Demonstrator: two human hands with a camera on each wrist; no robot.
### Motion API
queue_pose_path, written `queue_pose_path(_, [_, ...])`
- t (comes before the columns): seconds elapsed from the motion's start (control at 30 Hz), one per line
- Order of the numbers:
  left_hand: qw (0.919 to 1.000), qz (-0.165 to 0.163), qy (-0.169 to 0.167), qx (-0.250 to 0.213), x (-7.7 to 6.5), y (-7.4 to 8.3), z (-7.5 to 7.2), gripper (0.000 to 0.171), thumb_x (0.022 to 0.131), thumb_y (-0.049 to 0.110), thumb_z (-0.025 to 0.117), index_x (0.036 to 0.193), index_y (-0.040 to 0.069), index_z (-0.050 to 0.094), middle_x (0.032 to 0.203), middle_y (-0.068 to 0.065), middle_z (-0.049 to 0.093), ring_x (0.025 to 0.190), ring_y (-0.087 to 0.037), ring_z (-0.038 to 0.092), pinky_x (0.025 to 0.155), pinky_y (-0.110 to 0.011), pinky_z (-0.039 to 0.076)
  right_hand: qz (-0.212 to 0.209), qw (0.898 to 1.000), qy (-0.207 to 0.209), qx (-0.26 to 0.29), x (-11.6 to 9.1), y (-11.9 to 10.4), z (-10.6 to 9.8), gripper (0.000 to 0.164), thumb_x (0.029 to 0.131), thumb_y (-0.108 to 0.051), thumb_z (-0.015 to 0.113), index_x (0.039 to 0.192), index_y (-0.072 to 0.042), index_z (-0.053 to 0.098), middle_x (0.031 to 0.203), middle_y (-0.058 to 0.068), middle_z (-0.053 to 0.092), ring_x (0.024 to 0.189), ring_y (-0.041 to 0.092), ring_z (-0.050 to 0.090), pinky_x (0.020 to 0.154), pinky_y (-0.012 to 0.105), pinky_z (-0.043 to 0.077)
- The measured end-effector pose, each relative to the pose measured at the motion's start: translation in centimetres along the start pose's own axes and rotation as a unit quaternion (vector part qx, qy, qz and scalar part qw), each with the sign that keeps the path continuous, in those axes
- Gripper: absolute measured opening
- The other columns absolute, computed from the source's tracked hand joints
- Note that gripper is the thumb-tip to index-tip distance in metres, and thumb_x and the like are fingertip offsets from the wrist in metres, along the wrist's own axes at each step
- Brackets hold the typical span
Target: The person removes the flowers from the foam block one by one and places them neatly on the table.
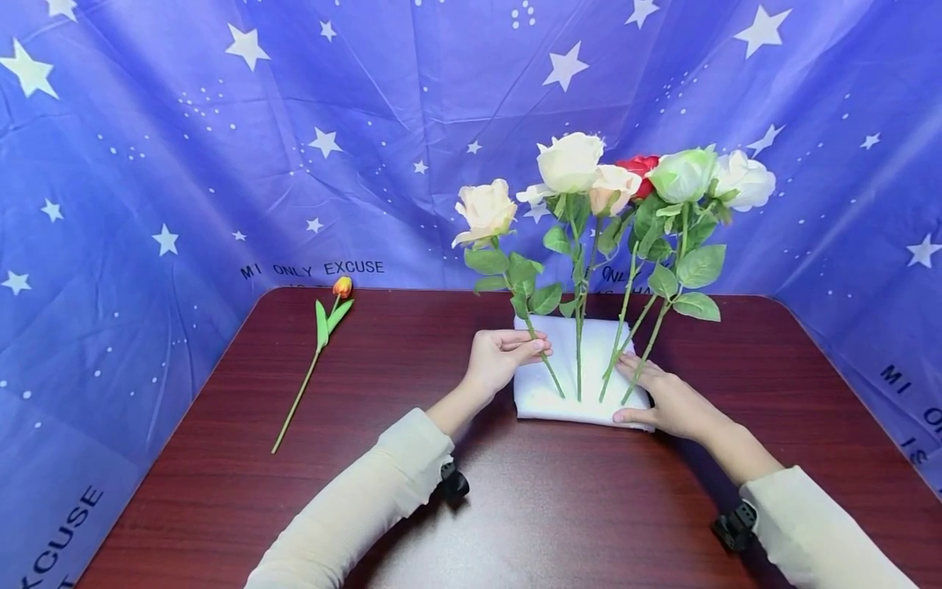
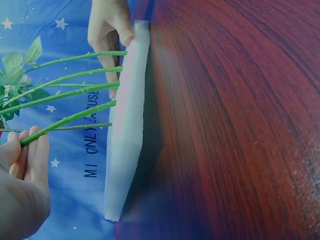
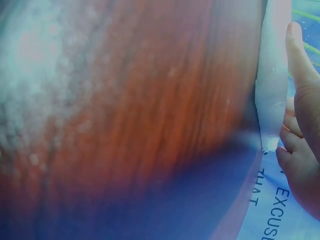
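A white foam block (image 1: 540,405) lies on the table with several artificial roses standing in it. My left hand (image 1: 500,358) pinches the stem of the leftmost rose, a pale peach one (image 1: 487,211); in the left wrist view that stem (image 2: 70,119) runs from thumb and fingers into the foam. The right hand (image 1: 680,402) rests on the block's right side, fingers extended over its top and thumb near the front corner. In the right wrist view, this hand (image 3: 305,130) lies against the foam. White (image 1: 570,164), red (image 1: 640,168) and green-tinged (image 1: 683,176) roses lean further right.
An orange tulip (image 1: 342,287) with green leaves lies on the left of the dark red wooden table (image 1: 412,352). A blue star-patterned cloth (image 1: 397,106) hangs behind and at both sides of the table.
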State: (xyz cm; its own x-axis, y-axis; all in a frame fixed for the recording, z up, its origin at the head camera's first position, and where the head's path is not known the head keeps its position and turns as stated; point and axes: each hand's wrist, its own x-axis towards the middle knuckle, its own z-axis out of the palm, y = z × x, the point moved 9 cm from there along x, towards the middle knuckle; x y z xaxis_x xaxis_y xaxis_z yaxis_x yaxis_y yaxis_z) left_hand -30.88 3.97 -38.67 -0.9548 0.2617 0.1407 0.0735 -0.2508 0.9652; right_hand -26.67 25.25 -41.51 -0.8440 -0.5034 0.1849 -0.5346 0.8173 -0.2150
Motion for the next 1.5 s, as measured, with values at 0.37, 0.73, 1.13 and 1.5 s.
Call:
queue_pose_path(0.37, [0.9999,0.004,0.006,-0.007,0.3,0.8,-0.5,0.025,0.089,-0.006,0.061,0.109,-0.021,0.061,0.104,-0.041,0.061,0.076,-0.005,0.072,0.084,-0.033,0.061,-0.014,1.0,0.021,-0.003,0.1,-0.1,-0.4,0.079,0.069,-0.041,0.081,0.128,0.006,0.057,0.136,0.027,0.054,0.125,0.048,0.049,0.099,0.057,0.044])
queue_pose_path(0.73, [0.9997,0.013,0.017,0.012,0.6,2.7,-3.2,0.027,0.09,-0.003,0.062,0.112,-0.019,0.062,0.103,-0.037,0.065,0.078,-0.009,0.073,0.084,-0.034,0.061,-0.023,0.999,0.037,-0.005,-0.2,-0.2,-0.5,0.078,0.068,-0.04,0.082,0.127,0.005,0.058,0.135,0.027,0.055,0.123,0.047,0.052,0.096,0.053,0.046])
queue_pose_path(1.13, [0.9962,-0.07,0.002,0.052,-1.2,2.1,-9.9,0.037,0.093,-0.005,0.056,0.125,-0.021,0.05,0.116,-0.045,0.053,0.078,-0.009,0.072,0.082,-0.031,0.061,-0.03,0.999,0.045,-0.003,-0.1,-0.4,-0.6,0.078,0.067,-0.04,0.082,0.127,0.005,0.058,0.134,0.027,0.056,0.122,0.047,0.053,0.098,0.049,0.047])
queue_pose_path(1.5, [0.99,-0.109,0.023,0.087,-2.7,3.2,-15.9,0.041,0.09,-0.011,0.056,0.127,-0.024,0.044,0.106,-0.033,0.066,0.077,-0.009,0.072,0.086,-0.036,0.06,-0.012,1.0,0.023,0.005,-0.1,-0.1,-0.1,0.081,0.069,-0.042,0.081,0.13,0.006,0.056,0.137,0.027,0.054,0.126,0.046,0.05,0.098,0.054,0.044])
